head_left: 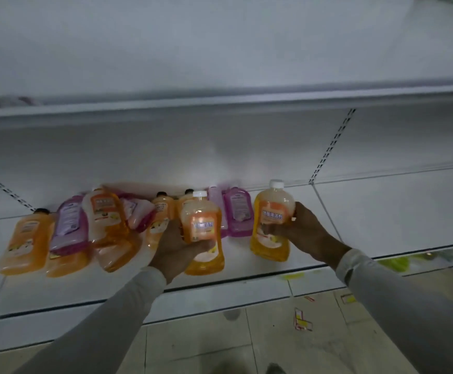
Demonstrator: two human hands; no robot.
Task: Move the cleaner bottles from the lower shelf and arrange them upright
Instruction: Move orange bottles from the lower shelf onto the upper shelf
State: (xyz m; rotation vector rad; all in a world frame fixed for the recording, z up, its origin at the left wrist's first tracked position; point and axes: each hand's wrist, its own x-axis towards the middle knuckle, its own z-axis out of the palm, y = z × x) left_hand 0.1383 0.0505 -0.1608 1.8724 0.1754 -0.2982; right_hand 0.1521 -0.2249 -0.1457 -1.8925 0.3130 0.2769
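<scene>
My left hand [175, 248] grips an orange cleaner bottle with a white cap [202, 233], held upright over the lower shelf [382, 222]. My right hand [305, 230] grips a second orange white-capped bottle [271, 222], also upright, its base near the shelf surface. Behind and to the left, several orange and pink bottles lie flat in a pile [68, 233]. A pink bottle [237, 214] lies between the two held bottles, towards the back.
An upper shelf [220, 101] overhangs the lower one. The lower shelf's right half is bare white metal. Tiled floor [274, 333] in front carries scraps of paper [302, 319] and a green item [398, 263] at the right.
</scene>
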